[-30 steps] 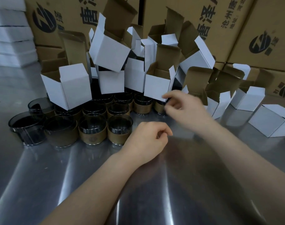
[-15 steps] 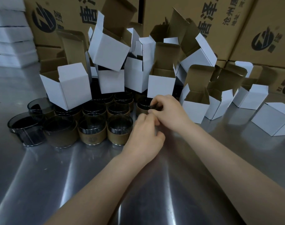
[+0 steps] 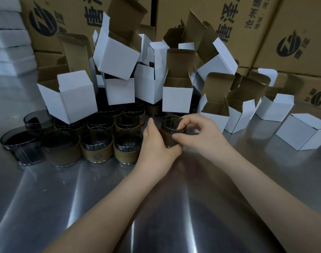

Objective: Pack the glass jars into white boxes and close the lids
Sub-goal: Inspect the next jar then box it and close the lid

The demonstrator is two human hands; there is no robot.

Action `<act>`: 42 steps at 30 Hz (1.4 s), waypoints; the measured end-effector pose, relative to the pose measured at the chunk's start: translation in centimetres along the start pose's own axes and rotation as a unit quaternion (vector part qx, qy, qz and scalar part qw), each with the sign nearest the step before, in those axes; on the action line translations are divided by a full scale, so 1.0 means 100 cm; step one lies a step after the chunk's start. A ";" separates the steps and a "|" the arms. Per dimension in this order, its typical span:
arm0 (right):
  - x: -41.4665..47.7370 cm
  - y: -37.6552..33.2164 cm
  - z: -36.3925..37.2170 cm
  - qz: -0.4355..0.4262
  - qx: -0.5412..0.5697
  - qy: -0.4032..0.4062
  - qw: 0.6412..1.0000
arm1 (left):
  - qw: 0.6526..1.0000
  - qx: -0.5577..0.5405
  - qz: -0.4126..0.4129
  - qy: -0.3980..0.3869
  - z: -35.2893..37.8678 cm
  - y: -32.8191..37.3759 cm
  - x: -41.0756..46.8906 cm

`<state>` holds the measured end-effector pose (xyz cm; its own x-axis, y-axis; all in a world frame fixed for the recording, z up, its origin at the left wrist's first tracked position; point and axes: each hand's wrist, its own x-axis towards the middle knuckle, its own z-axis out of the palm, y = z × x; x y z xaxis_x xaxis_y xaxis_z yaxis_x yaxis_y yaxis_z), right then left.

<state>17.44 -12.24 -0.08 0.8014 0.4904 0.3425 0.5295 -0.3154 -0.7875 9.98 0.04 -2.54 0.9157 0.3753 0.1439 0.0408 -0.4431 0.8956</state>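
**Steel bench, one jar in both hands, most packing left**

Steel table (image 3: 101, 207) fills the near view, shiny, with both bare forearms reaching forward across it. Hands are together on one glass jar (image 3: 171, 126). The left hand (image 3: 156, 148) wraps its brown-sleeved side with curled fingers. The right hand (image 3: 199, 136) pinches the rim between thumb and fingers. Can't tell if the jar's base is on the table or just off it. It sits right of the jar cluster (image 3: 97, 141) and just in front of an open white box (image 3: 215, 115) with its lid flap up.

The cluster is many jars, rows touching, all unboxed. A couple at far left look plain dark, with no sleeve. Behind and on top of them is a jumbled pile of open boxes (image 3: 115, 59), flaps up, some tilted. None visibly holds a jar.

Far right, a closed box (image 3: 305, 132) lies near the table edge, contents not visible. It may be a finished one, but that's a guess.

Judgement: early stage. The current step is getting the held jar into a box. Nearly every jar and lid is still to do.

Brown cartons (image 3: 293, 33) with printed logos wall off the back. White stacks (image 3: 6, 39) sit far left.
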 end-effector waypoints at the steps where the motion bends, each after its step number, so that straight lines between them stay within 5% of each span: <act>1: -0.003 -0.001 -0.002 -0.005 0.011 -0.001 1.000 | 1.000 -0.008 0.006 0.003 -0.001 0.001 0.000; 11: -0.011 -0.002 -0.008 -0.071 0.103 -0.022 0.992 | 0.992 -0.091 0.069 0.050 -0.003 0.001 -0.002; 30: -0.011 -0.007 -0.013 -0.132 0.099 -0.070 0.984 | 0.975 -0.074 0.183 0.097 -0.010 0.009 -0.007; 42: -0.012 -0.009 -0.014 -0.121 0.150 -0.076 0.978 | 0.974 -0.112 0.178 0.087 -0.009 0.010 -0.008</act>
<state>16.38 -13.68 0.89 0.5997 0.6430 0.4763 0.5759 0.0664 -0.8148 8.93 -0.03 -1.37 0.7732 0.3717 0.5138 -0.3724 -0.3898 0.8423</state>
